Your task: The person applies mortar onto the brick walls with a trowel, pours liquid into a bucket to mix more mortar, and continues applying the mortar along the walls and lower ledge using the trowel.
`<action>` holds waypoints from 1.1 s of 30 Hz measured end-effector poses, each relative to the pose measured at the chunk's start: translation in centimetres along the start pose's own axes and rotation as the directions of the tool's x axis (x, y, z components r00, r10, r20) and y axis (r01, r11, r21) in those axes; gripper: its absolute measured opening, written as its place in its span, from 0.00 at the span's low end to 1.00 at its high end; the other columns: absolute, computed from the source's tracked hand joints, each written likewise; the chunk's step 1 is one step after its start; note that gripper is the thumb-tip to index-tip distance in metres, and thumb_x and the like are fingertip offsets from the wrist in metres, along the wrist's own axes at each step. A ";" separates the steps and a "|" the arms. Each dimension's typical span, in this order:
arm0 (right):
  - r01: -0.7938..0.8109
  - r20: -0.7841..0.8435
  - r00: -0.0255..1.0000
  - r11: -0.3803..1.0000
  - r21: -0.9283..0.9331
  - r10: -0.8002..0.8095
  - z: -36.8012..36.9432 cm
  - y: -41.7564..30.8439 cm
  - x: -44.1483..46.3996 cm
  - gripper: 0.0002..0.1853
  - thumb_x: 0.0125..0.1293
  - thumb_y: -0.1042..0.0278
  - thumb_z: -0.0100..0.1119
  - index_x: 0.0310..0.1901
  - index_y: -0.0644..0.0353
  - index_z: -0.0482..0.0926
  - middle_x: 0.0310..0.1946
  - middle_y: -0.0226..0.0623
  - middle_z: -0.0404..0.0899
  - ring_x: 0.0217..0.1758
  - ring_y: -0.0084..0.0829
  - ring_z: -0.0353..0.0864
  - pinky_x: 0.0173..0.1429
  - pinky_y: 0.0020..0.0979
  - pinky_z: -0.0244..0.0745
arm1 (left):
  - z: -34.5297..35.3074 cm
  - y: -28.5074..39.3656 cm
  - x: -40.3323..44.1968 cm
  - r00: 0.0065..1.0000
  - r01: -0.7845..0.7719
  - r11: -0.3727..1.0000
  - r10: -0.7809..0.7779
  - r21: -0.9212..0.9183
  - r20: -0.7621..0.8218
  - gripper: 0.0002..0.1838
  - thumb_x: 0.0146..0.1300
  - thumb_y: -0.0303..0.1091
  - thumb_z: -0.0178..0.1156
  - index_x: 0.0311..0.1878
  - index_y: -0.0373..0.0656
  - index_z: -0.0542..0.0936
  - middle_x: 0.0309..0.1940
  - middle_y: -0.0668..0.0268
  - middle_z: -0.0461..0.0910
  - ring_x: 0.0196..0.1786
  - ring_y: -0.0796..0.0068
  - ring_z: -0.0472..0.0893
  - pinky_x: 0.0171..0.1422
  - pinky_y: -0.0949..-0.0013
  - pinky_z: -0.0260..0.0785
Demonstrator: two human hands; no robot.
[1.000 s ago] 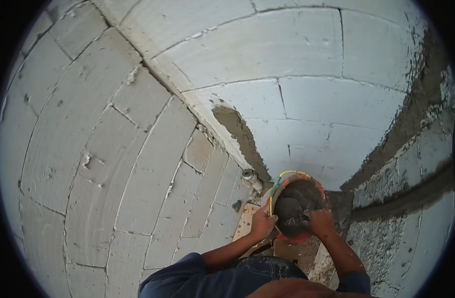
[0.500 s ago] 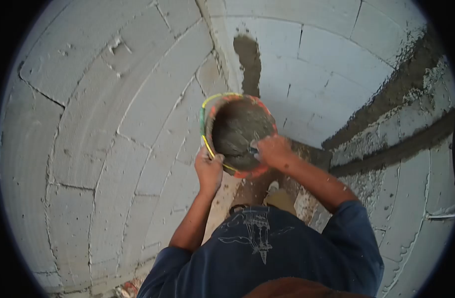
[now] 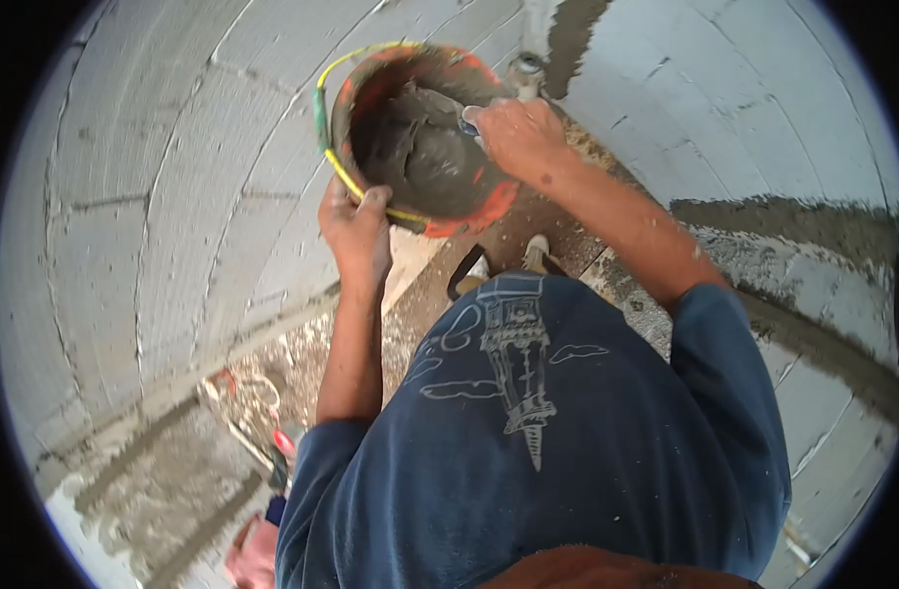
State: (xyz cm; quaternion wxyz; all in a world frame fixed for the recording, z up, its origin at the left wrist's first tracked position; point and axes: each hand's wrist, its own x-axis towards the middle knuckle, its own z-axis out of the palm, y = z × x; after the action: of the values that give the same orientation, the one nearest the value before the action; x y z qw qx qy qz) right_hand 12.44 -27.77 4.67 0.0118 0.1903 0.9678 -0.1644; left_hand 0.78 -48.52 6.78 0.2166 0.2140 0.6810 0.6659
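A mortar-stained orange bucket (image 3: pixel 490 208) is tilted in front of me, with wet grey mortar (image 3: pixel 437 167) inside. My left hand (image 3: pixel 359 234) is closed on its near left rim, where the yellow and green bail (image 3: pixel 321 120) runs along. In my right hand (image 3: pixel 520 137), at the bucket's right side, is a trowel (image 3: pixel 432 102). Only a bit of its blue handle shows between the fingers. The trowel's mortar-coated blade reaches into the bucket, over the mortar.
Pale block walls (image 3: pixel 243 147) rise on both sides, with mortar bands (image 3: pixel 783 221) on the right. A pipe end (image 3: pixel 528 65) stands in the corner behind the bucket. Debris litters the floor (image 3: pixel 410 314) near my shoes. Something pink (image 3: pixel 255 555) shows at lower left.
The view has swung down and left, showing more floor. The bucket and both hands sit higher and further left in view. The trowel blade now shows above the mortar.
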 end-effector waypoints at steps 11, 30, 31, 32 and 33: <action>0.028 0.185 0.983 0.999 -0.046 -0.019 -1.7 4.3 -1.8 0.15 0.64 0.53 0.63 0.47 0.51 0.84 0.43 0.44 0.86 0.50 0.44 0.86 0.54 0.46 0.79 | 2.1 1.4 -3.8 0.996 0.027 0.999 -0.029 -0.027 -0.083 0.13 0.61 0.17 0.55 0.49 0.34 0.79 0.35 0.72 0.78 0.36 0.85 0.76 0.43 0.77 0.71; 0.226 0.130 0.952 0.922 0.314 -0.277 -5.3 -1.4 -3.4 0.22 0.60 0.51 0.68 0.50 0.58 0.82 0.36 0.46 0.84 0.41 0.49 0.85 0.49 0.46 0.79 | -6.0 -2.4 -5.0 0.961 0.157 0.961 -0.201 -0.226 -0.189 0.28 0.58 0.16 0.54 0.65 0.33 0.73 0.47 0.61 0.81 0.41 0.72 0.83 0.45 0.71 0.82; 0.251 0.133 0.938 0.889 0.383 -0.321 -7.2 -0.8 -3.3 0.23 0.61 0.51 0.67 0.51 0.59 0.82 0.36 0.44 0.84 0.40 0.46 0.85 0.48 0.44 0.79 | -6.7 -3.3 -5.0 0.954 0.190 0.963 -0.227 -0.191 -0.197 0.28 0.58 0.16 0.54 0.64 0.34 0.73 0.47 0.61 0.81 0.41 0.72 0.83 0.47 0.71 0.81; 0.276 0.133 0.919 0.848 0.452 -0.370 -9.7 0.1 -3.0 0.23 0.62 0.50 0.67 0.52 0.59 0.82 0.35 0.42 0.84 0.38 0.44 0.85 0.46 0.41 0.79 | -6.3 -4.0 -5.0 0.953 0.104 0.975 -0.154 -0.195 -0.261 0.27 0.58 0.16 0.54 0.64 0.34 0.74 0.45 0.62 0.81 0.42 0.72 0.84 0.47 0.69 0.82; 0.298 0.134 0.897 0.801 0.519 -0.421 -12.2 1.2 -2.7 0.23 0.63 0.50 0.67 0.52 0.60 0.82 0.34 0.40 0.84 0.37 0.41 0.86 0.45 0.39 0.79 | -6.9 -4.8 -5.0 0.949 0.144 0.971 -0.190 -0.189 -0.251 0.27 0.58 0.15 0.54 0.64 0.33 0.74 0.46 0.61 0.81 0.43 0.71 0.84 0.48 0.68 0.83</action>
State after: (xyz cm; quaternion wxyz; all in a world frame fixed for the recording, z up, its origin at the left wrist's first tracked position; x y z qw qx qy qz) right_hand 15.89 -23.75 16.04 0.0502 -0.0230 0.9044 -0.4231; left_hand 0.89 -57.14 2.14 0.1959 0.0446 0.6610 0.7230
